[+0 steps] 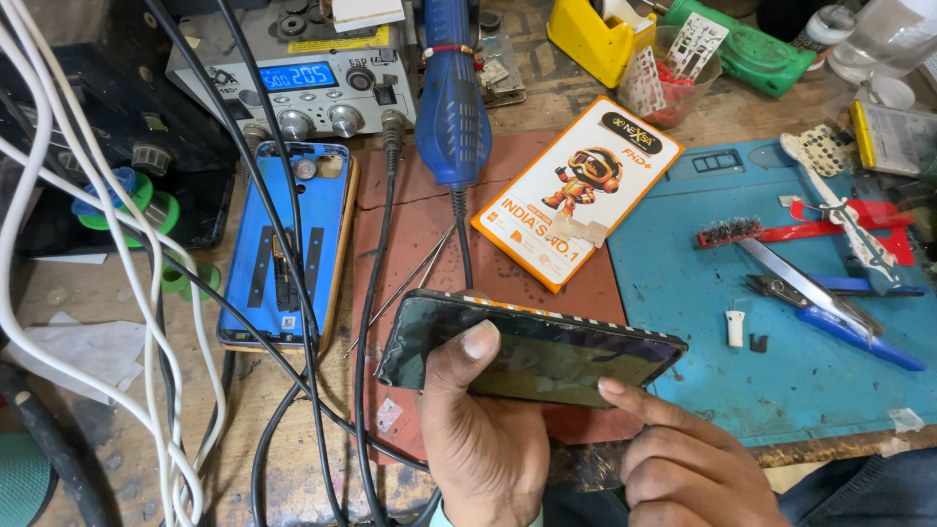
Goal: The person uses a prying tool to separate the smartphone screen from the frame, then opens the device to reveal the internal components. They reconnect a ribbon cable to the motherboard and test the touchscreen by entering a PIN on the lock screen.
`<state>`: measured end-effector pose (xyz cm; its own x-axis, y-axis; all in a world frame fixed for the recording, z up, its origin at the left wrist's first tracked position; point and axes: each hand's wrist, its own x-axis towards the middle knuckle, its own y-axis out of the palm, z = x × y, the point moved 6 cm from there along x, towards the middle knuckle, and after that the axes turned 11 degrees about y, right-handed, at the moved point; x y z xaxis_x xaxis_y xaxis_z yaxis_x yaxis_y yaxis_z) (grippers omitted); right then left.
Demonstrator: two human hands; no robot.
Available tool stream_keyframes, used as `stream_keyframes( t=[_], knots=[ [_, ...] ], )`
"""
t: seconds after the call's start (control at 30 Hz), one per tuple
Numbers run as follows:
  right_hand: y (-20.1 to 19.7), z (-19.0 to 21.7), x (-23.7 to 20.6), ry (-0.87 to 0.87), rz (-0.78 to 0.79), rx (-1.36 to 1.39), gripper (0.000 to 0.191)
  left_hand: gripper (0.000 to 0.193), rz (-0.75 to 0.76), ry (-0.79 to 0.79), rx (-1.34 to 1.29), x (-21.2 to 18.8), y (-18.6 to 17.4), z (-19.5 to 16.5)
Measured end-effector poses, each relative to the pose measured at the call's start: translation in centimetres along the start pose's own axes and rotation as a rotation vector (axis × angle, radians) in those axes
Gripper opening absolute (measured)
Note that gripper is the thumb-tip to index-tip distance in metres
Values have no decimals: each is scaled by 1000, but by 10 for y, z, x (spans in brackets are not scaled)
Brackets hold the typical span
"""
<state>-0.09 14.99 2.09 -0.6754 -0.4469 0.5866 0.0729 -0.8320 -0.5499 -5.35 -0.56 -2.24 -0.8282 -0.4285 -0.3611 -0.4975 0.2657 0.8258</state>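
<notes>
Because it is a thin slab of dark glass, the phone display panel looks light and stiff but brittle, with a slick face; by my judgement it is best held at the edges, not pressed flat or flexed. It sits tilted above the front of the tabletop, over a reddish-brown mat. The left hand grips it from below, thumb laid on the glass near the left end. The right hand holds nothing: its fingers are loosely curled and the forefinger tip touches the panel's lower edge.

Just behind lies an orange and white screen-guard packet, and to the left a blue phone back frame under black cables. A blue work mat on the right carries a red-handled brush, tweezers and blue-handled cutters. Farther back stand a soldering station with a lit blue readout and a yellow tape dispenser. White cables crowd the left, leaving little free room.
</notes>
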Motion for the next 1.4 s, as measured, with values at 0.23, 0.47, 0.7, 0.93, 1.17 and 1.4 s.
stream_keyframes(
  t=[0.23,0.47,0.7,0.93,1.17,1.4],
  knots=[
    [-1,3,-1,48,-34,-19,20,30,17,-16,-11,-2,4,0],
    [7,11,24,-64,39,-19,21,30,51,-23,-19,-1,9,-1],
    [37,28,44,-100,156,-82,14,45,-4,-557,-48,-17,6,5],
    [25,9,9,-45,76,67,21,40,5,-200,26,-8,7,3],
    [8,2,2,-26,5,59,28,37,-1,-37,6,-6,8,-2],
    [1,4,3,-5,21,15,20,40,9,9,6,-4,9,-4]
  ],
)
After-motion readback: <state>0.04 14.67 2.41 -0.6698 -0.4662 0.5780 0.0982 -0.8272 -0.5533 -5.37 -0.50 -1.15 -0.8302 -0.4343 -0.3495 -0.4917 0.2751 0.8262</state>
